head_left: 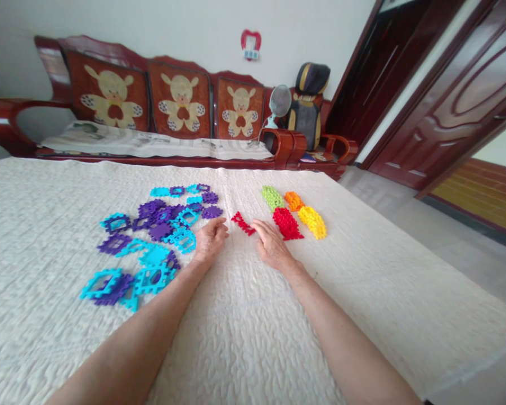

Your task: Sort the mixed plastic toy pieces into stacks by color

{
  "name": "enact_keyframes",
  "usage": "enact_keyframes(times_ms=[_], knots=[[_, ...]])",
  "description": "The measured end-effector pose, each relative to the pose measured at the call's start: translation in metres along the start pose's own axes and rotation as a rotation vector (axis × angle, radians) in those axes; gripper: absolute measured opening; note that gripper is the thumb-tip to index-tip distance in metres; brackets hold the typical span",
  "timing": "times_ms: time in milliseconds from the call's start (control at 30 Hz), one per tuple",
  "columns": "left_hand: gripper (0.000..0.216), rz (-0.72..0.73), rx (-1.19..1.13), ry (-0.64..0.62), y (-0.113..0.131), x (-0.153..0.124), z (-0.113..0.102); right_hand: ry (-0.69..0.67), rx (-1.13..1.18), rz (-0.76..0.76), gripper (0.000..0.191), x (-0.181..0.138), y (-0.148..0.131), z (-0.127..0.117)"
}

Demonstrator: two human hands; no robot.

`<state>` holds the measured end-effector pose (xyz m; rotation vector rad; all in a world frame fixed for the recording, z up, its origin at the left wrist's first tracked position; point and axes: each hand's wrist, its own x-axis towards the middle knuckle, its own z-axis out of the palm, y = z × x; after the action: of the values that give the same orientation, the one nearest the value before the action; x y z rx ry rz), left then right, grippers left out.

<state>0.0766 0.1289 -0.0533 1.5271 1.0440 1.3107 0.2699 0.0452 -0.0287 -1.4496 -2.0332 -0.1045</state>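
Note:
Between my two hands, a single red interlocking plastic piece (pixel 242 224) with notched edges lies on the pale quilted cover (pixel 236 326). My right hand (pixel 272 244) rests just right of it. Its fingers are stretched out and the fingertips are at the piece's near end; whether they touch it I cannot tell. My left hand (pixel 211 239) is loosely curled with the fingers a little apart, and nothing shows in it. Close to its left are spread turquoise pieces (pixel 154 254) and purple pieces (pixel 160 230). Beside my right hand sits a red pile (pixel 285 223).
Behind the red pile are a green pile (pixel 272 197) and an orange pile (pixel 294 201), with a yellow pile (pixel 312 222) to the right. Beyond the covered surface stands a wooden sofa (pixel 185 161) with bear cushions (pixel 113 97). A small fan (pixel 280 101) is near its right armrest.

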Motion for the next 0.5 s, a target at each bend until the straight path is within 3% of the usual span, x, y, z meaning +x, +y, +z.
enact_keyframes(times_ms=[200,500], knots=[[0.031,0.008,0.007,-0.002,0.0006,0.0003,0.0008,-0.076,-0.001,0.068,0.044,0.0032,-0.0024,0.0073],[0.030,0.028,0.045,-0.011,-0.0010,-0.0006,0.0000,0.015,-0.003,0.128,0.029,0.0030,-0.0012,0.0116]])
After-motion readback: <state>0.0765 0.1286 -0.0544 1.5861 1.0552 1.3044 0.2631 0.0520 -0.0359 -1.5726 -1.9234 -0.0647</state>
